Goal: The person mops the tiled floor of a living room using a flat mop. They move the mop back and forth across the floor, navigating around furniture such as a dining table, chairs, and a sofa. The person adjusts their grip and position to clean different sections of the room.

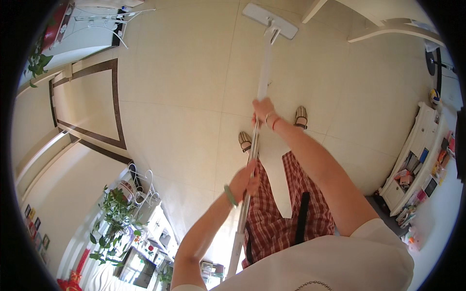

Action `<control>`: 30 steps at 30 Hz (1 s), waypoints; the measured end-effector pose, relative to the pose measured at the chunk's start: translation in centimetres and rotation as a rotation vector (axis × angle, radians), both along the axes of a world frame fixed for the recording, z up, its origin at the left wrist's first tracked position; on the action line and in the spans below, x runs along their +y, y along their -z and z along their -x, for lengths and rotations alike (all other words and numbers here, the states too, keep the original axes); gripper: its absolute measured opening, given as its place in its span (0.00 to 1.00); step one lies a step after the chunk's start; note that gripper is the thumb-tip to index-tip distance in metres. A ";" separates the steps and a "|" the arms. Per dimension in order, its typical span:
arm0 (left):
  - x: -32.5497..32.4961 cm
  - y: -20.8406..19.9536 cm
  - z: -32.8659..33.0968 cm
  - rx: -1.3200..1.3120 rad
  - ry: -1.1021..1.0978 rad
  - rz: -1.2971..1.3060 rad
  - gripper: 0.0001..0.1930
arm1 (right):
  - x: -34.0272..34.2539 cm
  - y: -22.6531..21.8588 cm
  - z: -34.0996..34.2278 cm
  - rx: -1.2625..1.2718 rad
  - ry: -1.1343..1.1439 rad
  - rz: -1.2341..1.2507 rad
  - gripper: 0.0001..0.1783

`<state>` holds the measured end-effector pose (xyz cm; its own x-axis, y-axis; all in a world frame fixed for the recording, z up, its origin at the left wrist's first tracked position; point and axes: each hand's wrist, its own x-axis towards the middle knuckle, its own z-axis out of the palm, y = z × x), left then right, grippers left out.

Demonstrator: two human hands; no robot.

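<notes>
A flat mop [266, 65] slants from beside my body out across the tiled floor, its white rectangular head [257, 14] lying far ahead. My right hand [263, 110] is wrapped round the pole at about mid-length, on the lower part of the white sleeve. Lower down and nearer my body, my left hand [245, 180] grips the silver part of the same pole. A green bangle is on the left wrist; a red cord and a pale band circle the right one. The pole's near end runs out of view at the bottom edge.
Beige floor tiles [179, 92] spread around my slippered feet [301, 116]. Curved pale furniture legs [393, 30] stand far right, a white cabinet [412, 155] at right. On the left are a dark-bordered doorway [116, 97] and a leafy plant [114, 213] on a white stand.
</notes>
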<state>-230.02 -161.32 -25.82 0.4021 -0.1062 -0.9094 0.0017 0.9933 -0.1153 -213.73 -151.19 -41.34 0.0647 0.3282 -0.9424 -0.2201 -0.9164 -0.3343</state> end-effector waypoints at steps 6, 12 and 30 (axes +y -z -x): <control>-13.2 -10.4 7.9 -0.043 -0.185 0.365 0.21 | -16.9 -7.0 10.2 -0.158 -0.164 -0.106 0.21; -13.4 -14.7 8.9 -0.120 -0.047 0.435 0.23 | -22.9 -9.3 9.8 -0.046 -0.145 0.010 0.24; -4.4 -17.8 18.1 0.285 0.359 0.138 0.14 | -16.2 -12.0 19.5 0.468 0.596 0.239 0.20</control>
<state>-248.10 -165.74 -7.97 0.0549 -0.3204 -0.9457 0.2909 0.9112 -0.2918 -233.23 -167.41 -29.38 -0.2546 0.1480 -0.9557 -0.7653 -0.6349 0.1055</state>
